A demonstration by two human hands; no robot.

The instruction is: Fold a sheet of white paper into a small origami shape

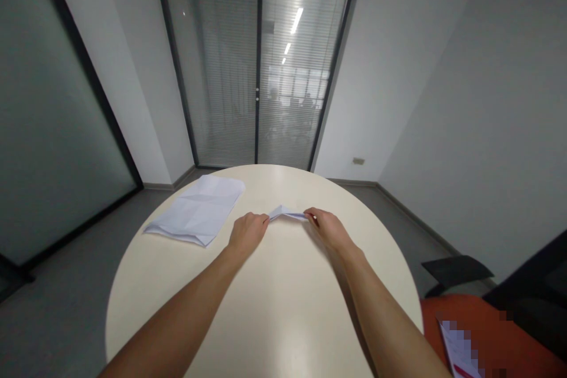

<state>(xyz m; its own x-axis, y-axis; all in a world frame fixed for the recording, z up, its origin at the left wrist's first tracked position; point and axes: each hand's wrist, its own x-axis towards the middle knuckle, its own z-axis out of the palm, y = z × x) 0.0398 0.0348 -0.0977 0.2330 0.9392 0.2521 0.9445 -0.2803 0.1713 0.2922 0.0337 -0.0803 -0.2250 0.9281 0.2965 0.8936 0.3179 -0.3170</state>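
Note:
A small folded piece of white paper (283, 211) is stretched between my two hands above the middle of the round table. My left hand (250, 229) pinches its left end with closed fingers. At the other end, my right hand (326, 228) grips the paper between thumb and fingers. A peak rises in the paper nearer the left side, and its ends are hidden in my fingers. To the left of my left hand lie creased white paper sheets (201, 207), flat on the table and apart from it.
The round cream table (274, 307) stands under my arms. An orange chair (500, 336) with a black armrest (458, 270) is at the right, with a printed paper (458, 345) on its seat. Glass doors with blinds (261, 71) are beyond the table.

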